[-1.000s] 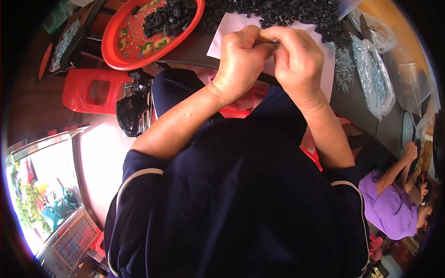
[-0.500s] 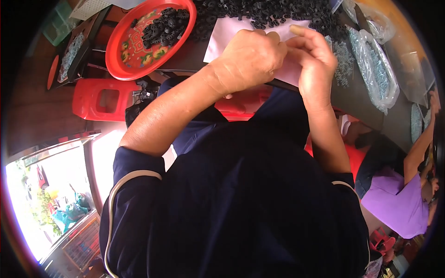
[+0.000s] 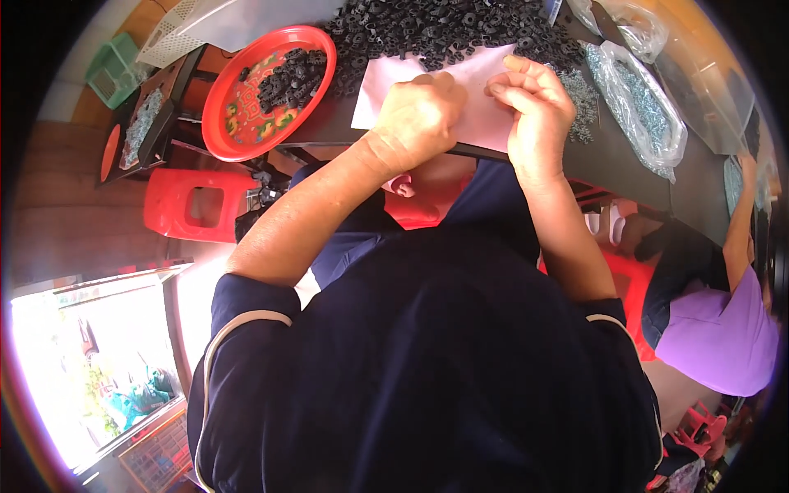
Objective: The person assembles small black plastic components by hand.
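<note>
My left hand [image 3: 422, 115] is closed, its fingers curled down over a pale pink sheet [image 3: 483, 123] at the table's front edge. Whatever is in those fingers is hidden by the back of the hand. To its right, my right hand [image 3: 538, 115] holds thumb and fingertips close together above the sheet's right side. Anything between these fingertips is too small to make out. Just beyond the sheet spreads a large heap of small black plastic parts [image 3: 460, 29]. Loose small silvery screws [image 3: 580, 103] lie beside my right hand.
At left, a round red tray [image 3: 215, 140] holds more black parts. A clear plastic bag [image 3: 645, 123] of screws lies on the dark table [image 3: 612, 168] at right. A red stool [image 3: 168, 205] stands lower left. Another person in a purple top [image 3: 719, 337] sits at right.
My two hands have drawn apart, the left one moving left and down over the sheet. The whole view has shifted slightly, showing more of the black heap.
</note>
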Motion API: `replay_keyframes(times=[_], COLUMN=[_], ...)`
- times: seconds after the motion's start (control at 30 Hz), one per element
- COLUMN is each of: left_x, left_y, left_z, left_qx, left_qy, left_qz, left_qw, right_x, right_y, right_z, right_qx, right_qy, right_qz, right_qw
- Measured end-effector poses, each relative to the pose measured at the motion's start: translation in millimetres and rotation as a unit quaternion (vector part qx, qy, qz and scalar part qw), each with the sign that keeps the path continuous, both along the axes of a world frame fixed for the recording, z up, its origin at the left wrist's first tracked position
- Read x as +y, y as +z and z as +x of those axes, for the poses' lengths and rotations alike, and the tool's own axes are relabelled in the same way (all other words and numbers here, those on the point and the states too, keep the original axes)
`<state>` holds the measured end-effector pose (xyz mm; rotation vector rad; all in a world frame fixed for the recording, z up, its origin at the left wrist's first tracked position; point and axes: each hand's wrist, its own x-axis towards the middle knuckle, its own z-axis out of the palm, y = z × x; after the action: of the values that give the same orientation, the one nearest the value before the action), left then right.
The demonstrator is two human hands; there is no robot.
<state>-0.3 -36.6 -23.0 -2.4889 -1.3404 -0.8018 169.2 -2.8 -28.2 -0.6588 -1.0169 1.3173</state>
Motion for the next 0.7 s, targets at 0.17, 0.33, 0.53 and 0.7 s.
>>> replay_keyframes(times=[0.17, 0.33, 0.53, 0.7], left_x=[-17, -20, 12, 51], left_y=[36, 63, 35, 7], left_z=[-54, -107, -45, 49], left_qx=[-0.192, -0.214, -0.169, -0.127], left_qy=[0.103, 0.3, 0.118, 0.054], left_qz=[0.05, -0.033, 0.011, -0.03], left_qw=[0.975, 0.929, 0.978, 0.99], right_x=[-8, -2, -5, 3], right_y=[9, -1, 2, 5], right_z=[21, 50, 49, 53], right_qx=[-0.038, -0.022, -0.006, -0.019], right_qy=[-0.038, -0.053, -0.064, -0.062], right_qz=[0.014, 0.007, 0.012, 0.013], right_qw=[0.998, 0.998, 0.998, 0.998])
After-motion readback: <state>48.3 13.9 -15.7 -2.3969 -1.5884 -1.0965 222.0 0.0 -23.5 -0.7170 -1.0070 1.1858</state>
